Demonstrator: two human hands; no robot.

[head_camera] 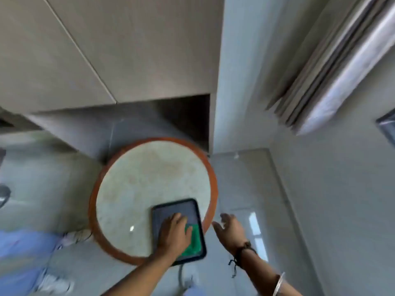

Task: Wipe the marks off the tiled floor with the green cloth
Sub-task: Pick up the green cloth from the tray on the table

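The left hand presses flat on the green cloth in a dark tray at the round bench's near-right edge, while the right hand hovers spread and empty beside it.

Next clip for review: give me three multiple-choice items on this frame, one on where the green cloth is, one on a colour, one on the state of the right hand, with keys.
1. Where does the cloth lie?
A. on the floor
B. on the dark tray
C. over the right wrist

2. What colour is the round table's rim?
A. reddish brown
B. blue
C. black

3. How is the right hand?
A. gripping the cloth
B. flat on the table
C. open, holding nothing

Key: 1 B, the green shows on the tray beside the left hand. 2 A, the rim rings the pale top. 3 C, its fingers spread off the table's edge.
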